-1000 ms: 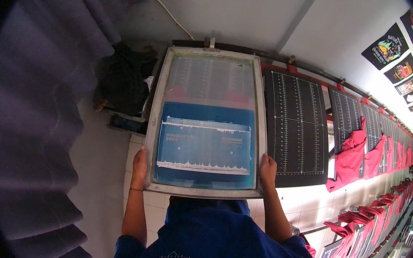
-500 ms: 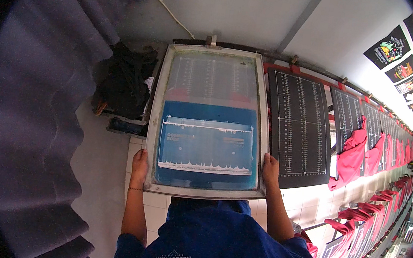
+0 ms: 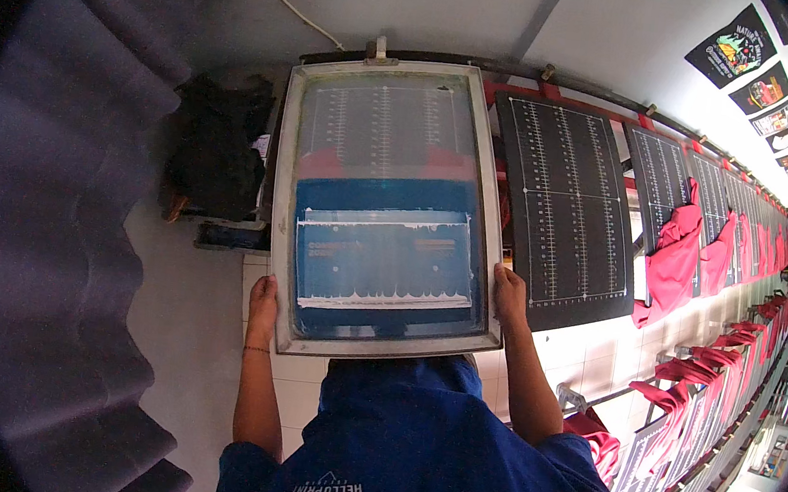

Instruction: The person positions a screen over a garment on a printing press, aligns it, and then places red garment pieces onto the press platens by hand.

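Between my two hands is a screen printing frame (image 3: 282,235) with a pale metal border. Its near half carries a blue coating with a rectangular design and whitish ink smears, while the far half is see-through mesh. My left hand (image 3: 262,302) grips the left side near the close corner, and my right hand (image 3: 509,296) grips the right side a little higher. The fingers of both hands are partly hidden under or behind the border. Through the mesh shows a dark board with white ruler markings and some red cloth.
On the right, a dark marked printing board (image 3: 573,206) starts a long row of boards, several draped with red garments (image 3: 674,249). A second row runs nearer me. Dark cloth (image 3: 218,148) is piled at left beside a grey curtain (image 3: 65,214). A rail (image 3: 515,69) runs along the wall.
The screen frame now sits slightly farther left and higher in view, and is tilted a little, its right side raised. Both hands keep their hold; the whole view has shifted slightly too.
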A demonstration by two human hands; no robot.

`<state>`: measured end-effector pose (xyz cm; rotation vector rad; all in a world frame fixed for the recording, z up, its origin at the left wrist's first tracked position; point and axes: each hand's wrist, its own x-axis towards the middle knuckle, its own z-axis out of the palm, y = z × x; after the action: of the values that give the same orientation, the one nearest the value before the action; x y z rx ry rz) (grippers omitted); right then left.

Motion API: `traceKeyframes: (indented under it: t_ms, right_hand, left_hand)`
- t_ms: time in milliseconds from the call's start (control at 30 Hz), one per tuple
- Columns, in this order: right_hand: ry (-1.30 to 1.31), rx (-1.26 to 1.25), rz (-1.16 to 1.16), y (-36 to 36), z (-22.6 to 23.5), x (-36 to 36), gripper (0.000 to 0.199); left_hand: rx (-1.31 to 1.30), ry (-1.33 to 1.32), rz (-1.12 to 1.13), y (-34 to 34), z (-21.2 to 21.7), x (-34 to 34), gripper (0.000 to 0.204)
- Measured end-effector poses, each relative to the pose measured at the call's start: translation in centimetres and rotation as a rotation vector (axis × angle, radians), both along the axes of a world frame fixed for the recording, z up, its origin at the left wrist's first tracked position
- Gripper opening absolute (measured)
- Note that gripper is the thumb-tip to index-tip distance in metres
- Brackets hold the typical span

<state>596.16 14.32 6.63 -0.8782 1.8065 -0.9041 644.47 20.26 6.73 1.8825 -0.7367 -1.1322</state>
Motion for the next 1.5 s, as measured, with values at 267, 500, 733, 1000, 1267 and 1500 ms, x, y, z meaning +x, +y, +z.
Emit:
traceKeyframes:
  t_ms: [267,500,733,1000,1267,1500]
  right_hand:
    - [-0.372,0.167,0.065,-0.8,-1.5,-1.5,0.057]
    - [-0.705,0.337,0.133,-1.0,-3.7,-3.4,0.098]
    - [-0.738,0.322,0.099,-1.1,-2.5,-2.4,0.089]
    - [-0.329,0.152,0.067,-1.6,-1.3,-2.5,0.05]
    - [0.135,0.103,0.437,-2.5,-0.8,-5.9,0.023]
    - [0.157,0.238,0.584,-2.1,3.9,-5.6,0.02]
  left_hand:
    - [0.07,0.476,0.017,0.2,0.1,1.3,0.053]
    - [0.317,0.618,0.231,-0.6,-1.2,-0.3,0.06]
    - [0.228,0.761,0.115,0.2,-5.7,3.4,0.052]
    - [0.017,0.825,-0.063,0.4,-3.7,6.5,0.033]
    - [0.135,0.703,-0.074,-2.0,-0.8,5.4,0.036]
    - [0.022,0.389,-0.149,-1.4,-0.4,6.6,0.029]
